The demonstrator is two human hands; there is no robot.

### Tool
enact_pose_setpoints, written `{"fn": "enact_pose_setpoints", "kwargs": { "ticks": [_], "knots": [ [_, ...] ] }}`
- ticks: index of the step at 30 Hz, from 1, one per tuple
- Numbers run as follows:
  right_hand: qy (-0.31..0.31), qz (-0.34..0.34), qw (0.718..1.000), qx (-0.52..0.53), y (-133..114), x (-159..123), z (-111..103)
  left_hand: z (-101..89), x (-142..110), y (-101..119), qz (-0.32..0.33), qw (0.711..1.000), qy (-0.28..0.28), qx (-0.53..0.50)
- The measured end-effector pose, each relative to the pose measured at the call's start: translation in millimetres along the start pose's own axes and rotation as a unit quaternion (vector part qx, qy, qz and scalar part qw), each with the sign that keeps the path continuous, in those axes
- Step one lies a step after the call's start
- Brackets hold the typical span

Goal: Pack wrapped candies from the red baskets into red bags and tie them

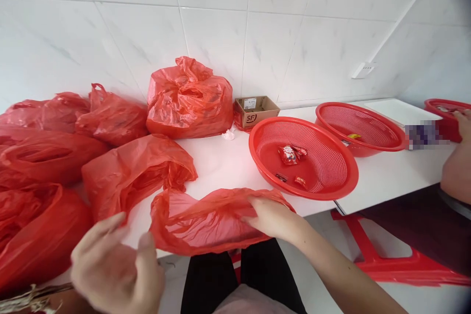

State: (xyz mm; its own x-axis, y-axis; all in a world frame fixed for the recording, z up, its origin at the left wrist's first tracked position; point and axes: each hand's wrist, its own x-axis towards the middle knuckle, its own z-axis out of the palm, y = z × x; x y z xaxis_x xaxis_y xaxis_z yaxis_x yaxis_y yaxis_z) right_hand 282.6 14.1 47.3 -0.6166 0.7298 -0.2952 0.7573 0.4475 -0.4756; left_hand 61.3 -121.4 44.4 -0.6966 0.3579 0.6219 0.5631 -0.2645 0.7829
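A red plastic bag [206, 221] lies spread and crumpled at the table's near edge, its mouth partly open. My right hand [274, 218] reaches into the mouth from the right and is closed on the thin plastic, with the fingertips partly hidden in its folds. My left hand [114, 265], slightly blurred, is held up left of this bag, thumb and fingers apart and nothing in it. Just beyond my right hand stands a red perforated basket [331, 171] holding several small wrapped packets [289, 155]. Another loose red bag [136, 171] rests beyond my left hand.
Filled red bags [189, 103] crowd the left and back of the white table [217, 162]. A small cardboard box [257, 110] stands near the wall. Farther right are a second red basket [368, 125] and another person's arm [458, 167] by a third basket. A red stool [390, 262] is below.
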Motion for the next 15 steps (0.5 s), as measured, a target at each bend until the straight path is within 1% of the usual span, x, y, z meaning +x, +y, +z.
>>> {"fn": "enact_pose_setpoints", "kwargs": {
  "ticks": [1, 2, 3, 4, 5, 6, 7, 9, 10, 12, 15],
  "knots": [
    [0.002, -0.008, 1.000, 0.001, 0.3, 0.3, 0.6, 0.7, -5.5, 8.8, 0.099, 0.994, -0.035, 0.038],
    [0.000, -0.016, 1.000, 0.000, 0.0, 0.6, 0.7, 3.3, -10.2, 15.3, 0.176, 0.978, -0.082, 0.070],
    [-0.003, -0.021, 1.000, -0.003, -0.9, 0.9, 0.6, 8.2, -14.3, 18.3, 0.232, 0.957, -0.138, 0.107],
    [-0.001, -0.025, 1.000, -0.009, -2.5, 1.5, 0.5, 15.1, -17.9, 17.4, 0.252, 0.935, -0.196, 0.154],
    [0.002, -0.033, 0.999, -0.015, -4.6, 2.4, 0.8, 23.6, -21.4, 12.6, 0.245, 0.916, -0.240, 0.207],
    [0.008, -0.050, 0.999, -0.018, -7.2, 3.9, 1.7, 32.9, -24.8, 4.5, 0.220, 0.899, -0.274, 0.263],
    [0.011, -0.075, 0.997, -0.020, -10.1, 6.1, 3.4, 42.1, -28.1, -5.8, 0.192, 0.882, -0.299, 0.308],
    [0.008, -0.132, 0.991, -0.027, -15.2, 12.2, 9.6, 58.0, -34.6, -28.5, 0.164, 0.850, -0.342, 0.365],
    [0.001, -0.152, 0.988, -0.038, -16.8, 15.7, 13.7, 64.0, -37.4, -38.7, 0.161, 0.839, -0.356, 0.378],
    [-0.008, -0.160, 0.984, -0.076, -16.7, 21.8, 22.3, 71.2, -40.2, -54.4, 0.166, 0.825, -0.372, 0.391],
    [-0.028, -0.164, 0.981, -0.097, -7.8, 23.8, 29.9, 71.4, -33.7, -68.3, 0.166, 0.808, -0.381, 0.418]
  ]
}}
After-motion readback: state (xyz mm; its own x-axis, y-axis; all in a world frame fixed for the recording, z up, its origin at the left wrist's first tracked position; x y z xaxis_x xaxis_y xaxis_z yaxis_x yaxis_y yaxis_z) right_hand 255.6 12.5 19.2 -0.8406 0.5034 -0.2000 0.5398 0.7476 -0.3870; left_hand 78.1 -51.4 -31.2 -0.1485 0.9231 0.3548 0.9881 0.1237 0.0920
